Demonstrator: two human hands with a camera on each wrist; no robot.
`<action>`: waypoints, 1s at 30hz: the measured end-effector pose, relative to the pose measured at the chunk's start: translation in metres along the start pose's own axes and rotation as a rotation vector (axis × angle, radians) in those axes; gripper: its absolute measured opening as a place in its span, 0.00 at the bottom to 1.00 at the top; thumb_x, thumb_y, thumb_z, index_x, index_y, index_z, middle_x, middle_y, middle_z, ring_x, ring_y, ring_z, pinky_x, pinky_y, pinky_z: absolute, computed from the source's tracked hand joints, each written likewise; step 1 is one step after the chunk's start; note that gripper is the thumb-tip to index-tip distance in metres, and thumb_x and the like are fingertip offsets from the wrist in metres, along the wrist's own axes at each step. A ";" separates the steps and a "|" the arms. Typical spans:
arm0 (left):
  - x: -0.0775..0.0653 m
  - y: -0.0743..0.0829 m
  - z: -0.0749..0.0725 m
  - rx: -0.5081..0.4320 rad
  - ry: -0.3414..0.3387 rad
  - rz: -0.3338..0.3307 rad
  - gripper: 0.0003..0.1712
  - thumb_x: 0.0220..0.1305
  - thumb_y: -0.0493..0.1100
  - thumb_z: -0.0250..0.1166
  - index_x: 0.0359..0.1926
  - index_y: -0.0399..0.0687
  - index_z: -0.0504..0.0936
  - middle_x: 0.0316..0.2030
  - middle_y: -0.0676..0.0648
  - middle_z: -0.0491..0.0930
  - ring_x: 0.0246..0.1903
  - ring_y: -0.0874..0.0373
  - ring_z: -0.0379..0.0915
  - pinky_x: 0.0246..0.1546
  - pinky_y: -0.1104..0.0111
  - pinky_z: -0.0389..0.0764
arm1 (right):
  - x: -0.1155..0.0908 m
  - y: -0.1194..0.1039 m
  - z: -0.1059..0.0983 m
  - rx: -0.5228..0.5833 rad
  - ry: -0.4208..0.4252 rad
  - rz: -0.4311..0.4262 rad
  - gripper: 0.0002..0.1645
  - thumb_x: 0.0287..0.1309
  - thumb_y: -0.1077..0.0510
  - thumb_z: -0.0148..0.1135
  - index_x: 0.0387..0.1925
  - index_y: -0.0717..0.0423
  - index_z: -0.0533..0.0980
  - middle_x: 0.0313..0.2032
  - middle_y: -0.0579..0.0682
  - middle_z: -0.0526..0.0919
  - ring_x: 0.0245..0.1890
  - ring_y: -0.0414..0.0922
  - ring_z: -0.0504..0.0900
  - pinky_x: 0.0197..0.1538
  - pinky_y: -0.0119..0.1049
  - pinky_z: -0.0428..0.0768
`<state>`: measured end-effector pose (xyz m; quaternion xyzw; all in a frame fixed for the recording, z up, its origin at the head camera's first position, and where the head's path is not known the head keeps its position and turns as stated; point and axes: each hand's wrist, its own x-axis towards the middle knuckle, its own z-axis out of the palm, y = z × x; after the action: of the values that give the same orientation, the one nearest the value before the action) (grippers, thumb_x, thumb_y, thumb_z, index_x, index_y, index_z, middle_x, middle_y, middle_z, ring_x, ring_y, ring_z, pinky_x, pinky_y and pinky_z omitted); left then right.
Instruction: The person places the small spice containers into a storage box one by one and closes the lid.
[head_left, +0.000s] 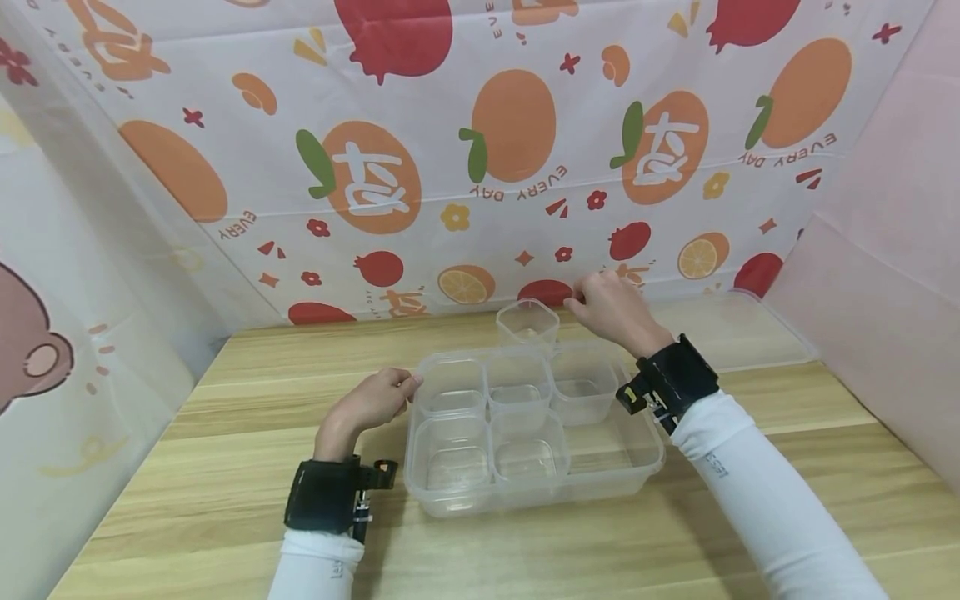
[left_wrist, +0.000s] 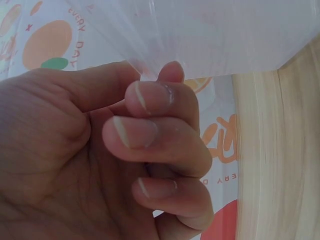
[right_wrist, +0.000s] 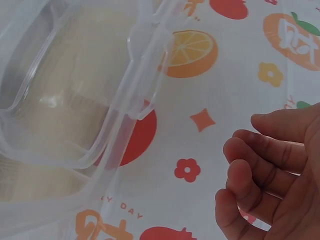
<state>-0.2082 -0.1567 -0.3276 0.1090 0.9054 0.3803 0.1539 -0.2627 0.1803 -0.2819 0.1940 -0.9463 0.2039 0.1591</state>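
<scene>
A clear plastic storage box [head_left: 611,483] stands on the wooden table with several small clear cups [head_left: 450,454] inside. At its left rim, my left hand [head_left: 371,404] pinches the edge between thumb and index finger; the left wrist view shows the other fingers curled below the box wall [left_wrist: 215,40]. One more clear cup [head_left: 528,323] stands behind the box. My right hand [head_left: 611,310] hovers just right of that cup, fingers loosely bent. In the right wrist view this hand [right_wrist: 272,175] holds nothing and is apart from the clear plastic.
A flat clear lid [head_left: 738,333] lies at the back right of the table [head_left: 247,483]. A fruit-print cloth [head_left: 442,125] hangs upright close behind the cups. The front right compartment space of the box [head_left: 600,446] shows its bare floor.
</scene>
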 end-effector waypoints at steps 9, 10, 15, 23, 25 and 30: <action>0.000 -0.001 0.001 0.003 0.003 0.003 0.18 0.81 0.42 0.47 0.37 0.36 0.76 0.18 0.50 0.63 0.19 0.57 0.59 0.26 0.64 0.62 | 0.007 0.003 0.009 -0.074 -0.034 -0.044 0.13 0.64 0.63 0.65 0.23 0.64 0.80 0.14 0.50 0.67 0.17 0.48 0.68 0.24 0.35 0.63; 0.000 -0.001 0.001 0.004 0.003 0.005 0.18 0.81 0.42 0.47 0.37 0.36 0.76 0.18 0.50 0.63 0.19 0.57 0.59 0.26 0.64 0.62 | 0.008 0.003 0.010 -0.081 -0.037 -0.049 0.14 0.64 0.63 0.66 0.22 0.64 0.80 0.13 0.50 0.67 0.17 0.48 0.68 0.24 0.35 0.63; 0.000 0.000 0.001 0.012 0.009 0.012 0.18 0.81 0.42 0.46 0.36 0.36 0.76 0.18 0.50 0.62 0.19 0.57 0.58 0.26 0.64 0.62 | 0.011 0.005 0.014 -0.110 -0.047 -0.055 0.14 0.64 0.64 0.65 0.21 0.64 0.79 0.13 0.49 0.66 0.16 0.48 0.67 0.22 0.34 0.62; -0.001 -0.001 0.002 0.021 0.015 0.008 0.18 0.81 0.42 0.46 0.37 0.36 0.76 0.19 0.50 0.63 0.19 0.56 0.59 0.26 0.64 0.63 | 0.015 0.011 0.020 -0.164 -0.063 -0.047 0.15 0.64 0.65 0.63 0.20 0.63 0.78 0.13 0.49 0.65 0.17 0.48 0.68 0.23 0.34 0.62; -0.001 -0.001 0.002 0.027 0.015 0.009 0.18 0.81 0.43 0.46 0.37 0.36 0.76 0.19 0.50 0.63 0.20 0.56 0.59 0.26 0.64 0.63 | 0.016 0.013 0.020 -0.163 -0.074 -0.031 0.16 0.64 0.65 0.63 0.19 0.62 0.77 0.13 0.49 0.64 0.17 0.48 0.68 0.22 0.34 0.62; -0.001 0.001 0.002 0.032 0.012 0.006 0.18 0.81 0.43 0.46 0.37 0.36 0.76 0.19 0.49 0.63 0.20 0.56 0.60 0.26 0.64 0.63 | 0.021 0.016 0.019 -0.149 -0.100 0.015 0.14 0.65 0.64 0.63 0.22 0.64 0.78 0.13 0.50 0.66 0.18 0.49 0.71 0.22 0.34 0.63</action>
<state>-0.2067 -0.1547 -0.3281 0.1119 0.9119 0.3670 0.1457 -0.2917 0.1786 -0.2959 0.1846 -0.9670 0.1242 0.1240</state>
